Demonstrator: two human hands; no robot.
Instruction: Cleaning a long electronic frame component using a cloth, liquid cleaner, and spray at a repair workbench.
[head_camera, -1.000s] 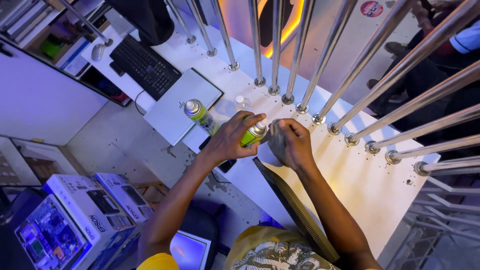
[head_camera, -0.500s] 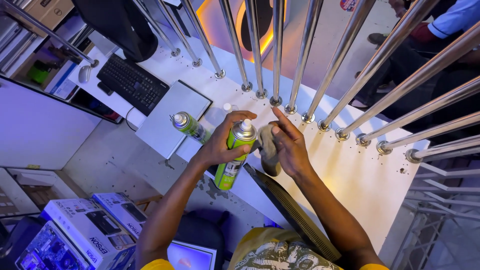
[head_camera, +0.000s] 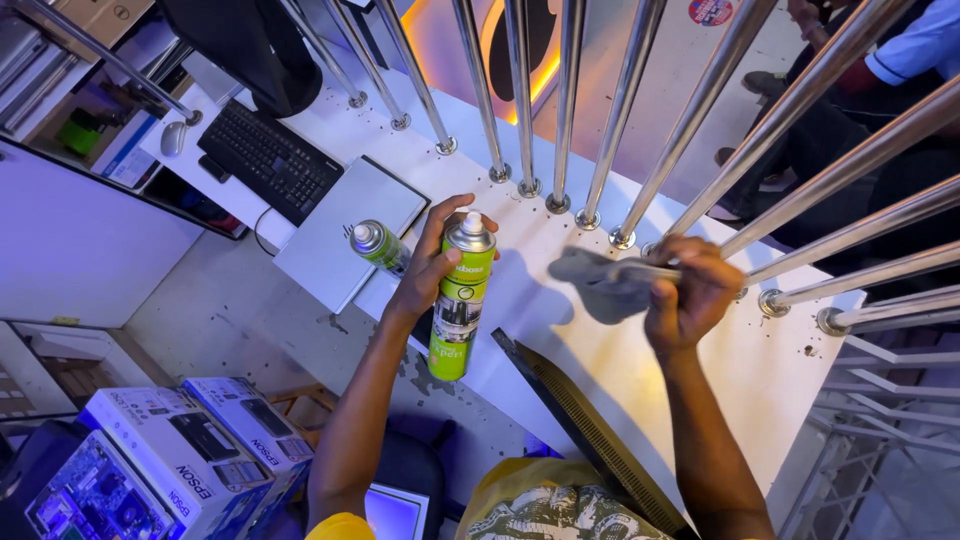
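My left hand (head_camera: 428, 270) grips a green spray can (head_camera: 460, 300) and holds it upright above the white counter (head_camera: 700, 380), white nozzle at the top. A grey cloth (head_camera: 600, 282) is pinched in my right hand (head_camera: 690, 290), which lifts it just over the counter near the base of the steel bars (head_camera: 620, 150). A second green spray can (head_camera: 378, 247) stands on the counter just left of my left hand.
A closed silver laptop (head_camera: 345, 235), a black keyboard (head_camera: 268, 160) and a mouse (head_camera: 173, 138) lie on the counter to the left. A dark slatted panel (head_camera: 590, 420) leans near my body. Printer boxes (head_camera: 180, 460) sit on the floor below. Another person stands behind the bars at top right.
My left hand lifted the spray can off the counter and turned it upright. My right hand moved right, pulling the grey cloth away from the can.
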